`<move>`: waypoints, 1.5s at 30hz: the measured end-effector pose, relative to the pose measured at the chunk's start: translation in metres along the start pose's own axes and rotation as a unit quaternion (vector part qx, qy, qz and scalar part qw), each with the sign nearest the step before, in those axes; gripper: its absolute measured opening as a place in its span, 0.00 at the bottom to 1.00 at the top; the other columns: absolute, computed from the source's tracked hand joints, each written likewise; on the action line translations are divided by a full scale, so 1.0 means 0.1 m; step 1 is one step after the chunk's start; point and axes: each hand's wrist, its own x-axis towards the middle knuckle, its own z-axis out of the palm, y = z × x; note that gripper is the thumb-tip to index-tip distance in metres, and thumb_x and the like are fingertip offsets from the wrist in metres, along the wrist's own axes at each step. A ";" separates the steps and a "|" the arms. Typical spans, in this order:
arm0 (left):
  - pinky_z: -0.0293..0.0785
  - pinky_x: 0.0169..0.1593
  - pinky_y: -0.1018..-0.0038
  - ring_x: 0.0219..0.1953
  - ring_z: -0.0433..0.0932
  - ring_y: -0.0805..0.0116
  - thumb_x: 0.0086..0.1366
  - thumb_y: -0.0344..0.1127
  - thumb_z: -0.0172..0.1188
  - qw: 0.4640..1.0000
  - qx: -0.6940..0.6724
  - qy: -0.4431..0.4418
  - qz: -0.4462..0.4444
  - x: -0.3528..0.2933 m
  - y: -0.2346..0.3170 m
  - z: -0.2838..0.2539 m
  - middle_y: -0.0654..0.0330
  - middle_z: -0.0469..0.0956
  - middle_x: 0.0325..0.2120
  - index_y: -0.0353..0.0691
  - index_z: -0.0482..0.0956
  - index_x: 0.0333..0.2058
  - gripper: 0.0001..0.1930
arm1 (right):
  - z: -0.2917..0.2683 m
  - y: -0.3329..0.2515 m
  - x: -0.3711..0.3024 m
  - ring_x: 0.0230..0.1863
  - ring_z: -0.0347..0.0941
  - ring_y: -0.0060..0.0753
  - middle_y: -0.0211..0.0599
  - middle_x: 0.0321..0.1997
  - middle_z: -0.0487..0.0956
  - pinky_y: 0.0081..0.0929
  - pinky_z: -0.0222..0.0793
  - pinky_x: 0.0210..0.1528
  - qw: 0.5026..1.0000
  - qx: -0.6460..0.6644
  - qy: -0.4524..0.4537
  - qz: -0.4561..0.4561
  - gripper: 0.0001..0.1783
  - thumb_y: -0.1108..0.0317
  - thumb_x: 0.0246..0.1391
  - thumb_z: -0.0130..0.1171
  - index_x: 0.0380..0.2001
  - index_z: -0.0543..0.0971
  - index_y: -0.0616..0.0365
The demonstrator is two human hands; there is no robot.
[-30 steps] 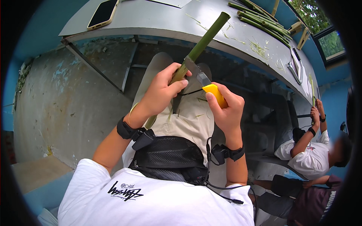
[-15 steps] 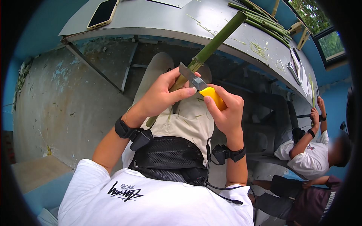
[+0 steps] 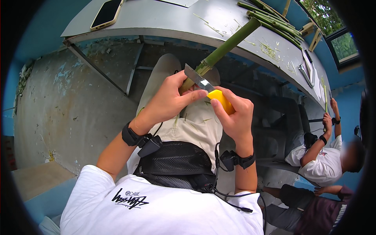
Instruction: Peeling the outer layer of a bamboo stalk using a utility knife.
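A green bamboo stalk (image 3: pixel 233 41) slants over my lap, its far end up over the table edge. Below the node its near part looks paler, as if peeled. My left hand (image 3: pixel 164 98) is closed around this lower part. In my right hand (image 3: pixel 239 113) is a knife with a yellow handle (image 3: pixel 220 101). Its broad metal blade (image 3: pixel 194 78) lies across the bamboo just below the node, and my left thumb presses on the blade. My left palm hides the near end of the stalk.
The grey table (image 3: pixel 156 19) carries a phone (image 3: pixel 106 15), bamboo shavings (image 3: pixel 269 50), several green bamboo stalks (image 3: pixel 276 24) and a metal tool (image 3: pixel 306 75). At the right, a co-worker (image 3: pixel 319 162) holds a thin green strip (image 3: pixel 325 98). Another person (image 3: pixel 313 203) is nearby.
The bamboo has shifted slightly up and to the right, away from me. Its near end, seen below my left wrist before, no longer shows. The knife stays nearly in place.
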 end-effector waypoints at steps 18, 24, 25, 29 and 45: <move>0.57 0.25 0.72 0.22 0.58 0.76 0.60 0.53 0.81 0.977 0.184 0.100 0.036 -0.01 0.04 0.01 0.66 0.63 0.15 0.36 0.72 0.25 0.29 | 0.05 -0.08 -0.02 0.22 0.82 0.38 0.37 0.28 0.87 0.28 0.75 0.28 0.998 -0.048 0.048 -0.014 0.15 0.61 0.55 0.74 0.44 0.89 0.54; 0.55 0.24 0.71 0.20 0.56 0.76 0.57 0.55 0.83 0.965 0.232 0.121 0.028 -0.01 0.01 0.00 0.67 0.61 0.13 0.38 0.69 0.20 0.32 | 0.08 -0.07 -0.03 0.21 0.80 0.37 0.36 0.27 0.87 0.29 0.74 0.27 0.995 -0.070 0.060 -0.025 0.14 0.61 0.54 0.74 0.43 0.89 0.53; 0.55 0.24 0.71 0.20 0.56 0.76 0.57 0.55 0.83 0.964 0.235 0.124 0.028 -0.01 -0.01 0.00 0.66 0.61 0.13 0.38 0.69 0.19 0.33 | 0.09 -0.07 -0.03 0.21 0.80 0.37 0.36 0.27 0.87 0.29 0.73 0.27 0.995 -0.072 0.062 -0.028 0.14 0.61 0.54 0.75 0.43 0.89 0.53; 0.55 0.24 0.70 0.20 0.56 0.75 0.57 0.56 0.82 0.960 0.251 0.119 0.025 0.01 -0.05 -0.03 0.66 0.60 0.13 0.38 0.69 0.19 0.33 | 0.12 -0.02 -0.05 0.19 0.78 0.37 0.36 0.28 0.87 0.29 0.72 0.26 0.992 -0.089 0.073 -0.045 0.15 0.61 0.54 0.75 0.43 0.89 0.53; 0.56 0.25 0.70 0.21 0.59 0.79 0.68 0.60 0.72 0.989 0.120 0.057 -0.071 0.02 -0.33 -0.03 0.71 0.61 0.13 0.37 0.73 0.16 0.34 | 0.23 -0.02 -0.08 0.20 0.79 0.37 0.39 0.25 0.85 0.28 0.72 0.26 0.995 -0.054 0.089 0.003 0.16 0.60 0.55 0.76 0.43 0.88 0.57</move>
